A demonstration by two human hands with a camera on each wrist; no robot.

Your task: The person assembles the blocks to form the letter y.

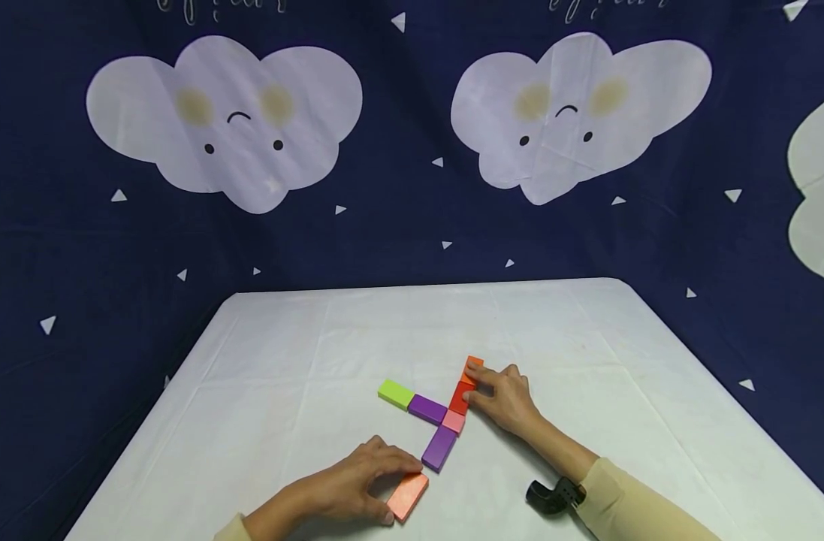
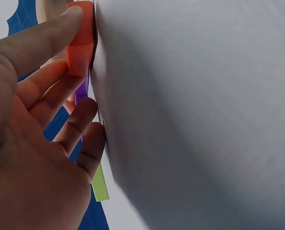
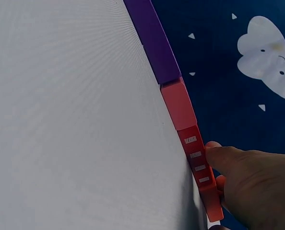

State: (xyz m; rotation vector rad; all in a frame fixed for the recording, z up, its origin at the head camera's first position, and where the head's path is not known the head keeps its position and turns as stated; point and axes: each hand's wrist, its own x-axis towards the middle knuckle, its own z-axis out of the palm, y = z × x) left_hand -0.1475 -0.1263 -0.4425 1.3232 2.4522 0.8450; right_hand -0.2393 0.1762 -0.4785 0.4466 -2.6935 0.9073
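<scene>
My left hand (image 1: 357, 481) pinches a light orange block (image 1: 409, 497) by its ends, between thumb and fingertips; this block (image 2: 81, 52) looks red-orange in the left wrist view. Just beyond its far end lies a purple block (image 1: 439, 448), which meets a small pink block (image 1: 454, 421). From the pink block a red block (image 1: 460, 398) and an orange block (image 1: 475, 362) run away in line. A second purple block (image 1: 427, 409) and a green block (image 1: 395, 394) branch left. My right hand (image 1: 509, 398) touches the red block with its thumb and the orange one with a finger.
All the blocks lie on a white-covered table (image 1: 303, 338). Behind it hangs a dark blue cloth (image 1: 398, 248) with printed clouds. A black wrist device (image 1: 553, 497) is strapped to the right forearm, close to the tabletop.
</scene>
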